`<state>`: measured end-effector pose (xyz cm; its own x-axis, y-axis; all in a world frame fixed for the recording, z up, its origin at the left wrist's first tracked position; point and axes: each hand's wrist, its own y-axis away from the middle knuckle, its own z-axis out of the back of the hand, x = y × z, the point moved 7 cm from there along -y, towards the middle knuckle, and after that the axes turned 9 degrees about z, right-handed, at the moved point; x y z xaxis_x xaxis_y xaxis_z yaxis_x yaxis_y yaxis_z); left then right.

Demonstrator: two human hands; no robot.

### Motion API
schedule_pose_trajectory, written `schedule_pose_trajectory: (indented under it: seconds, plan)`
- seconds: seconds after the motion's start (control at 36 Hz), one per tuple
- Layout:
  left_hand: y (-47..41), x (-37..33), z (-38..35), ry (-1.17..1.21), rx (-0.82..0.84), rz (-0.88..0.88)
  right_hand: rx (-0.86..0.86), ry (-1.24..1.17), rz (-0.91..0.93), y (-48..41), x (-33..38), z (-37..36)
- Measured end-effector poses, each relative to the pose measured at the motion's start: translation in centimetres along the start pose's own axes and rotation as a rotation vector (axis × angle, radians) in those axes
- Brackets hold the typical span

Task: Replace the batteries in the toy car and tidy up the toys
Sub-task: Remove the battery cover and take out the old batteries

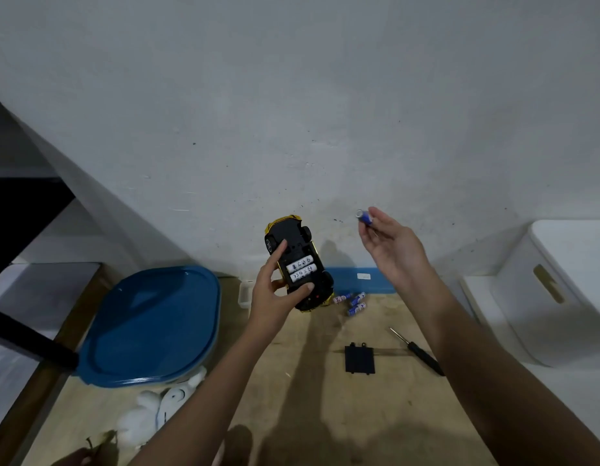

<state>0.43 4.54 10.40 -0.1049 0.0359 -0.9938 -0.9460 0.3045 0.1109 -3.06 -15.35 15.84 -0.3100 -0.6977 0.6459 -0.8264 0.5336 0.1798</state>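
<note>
My left hand (279, 288) holds a yellow toy car (296, 260) upside down in the air, its black underside facing me. Two white batteries (301, 272) lie in its open compartment. To the right, my right hand (391, 245) is raised and pinches a blue battery (364, 217) between its fingertips. Three blue-and-white batteries (353, 301) lie on the wooden floor below the car. The black battery cover (359, 359) rests on the floor, with a black-handled screwdriver (419, 353) to its right.
A container with a blue lid (150, 326) sits at the left, a white plush toy (157, 410) in front of it. A white storage box (561, 290) stands at the right. A grey wall rises behind; a blue box (359, 280) lies at its base.
</note>
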Motion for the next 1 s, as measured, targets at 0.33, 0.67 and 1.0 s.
schedule_pose_trajectory:
  seconds: [0.33, 0.67, 1.0]
  plan:
    - [0.4, -0.6, 0.1, -0.027, 0.004, -0.042, -0.247, 0.014, -0.133, 0.3, -0.2, 2.0]
    - [1.4, -1.1, -0.4, -0.097, 0.046, -0.095, 0.450, 1.654, 0.368, 3.8, -4.4, -3.1]
    - [1.8, -1.2, -0.3, -0.102, 0.171, -0.123, 0.423, 1.767, 0.507, 4.8, -4.5, -4.3]
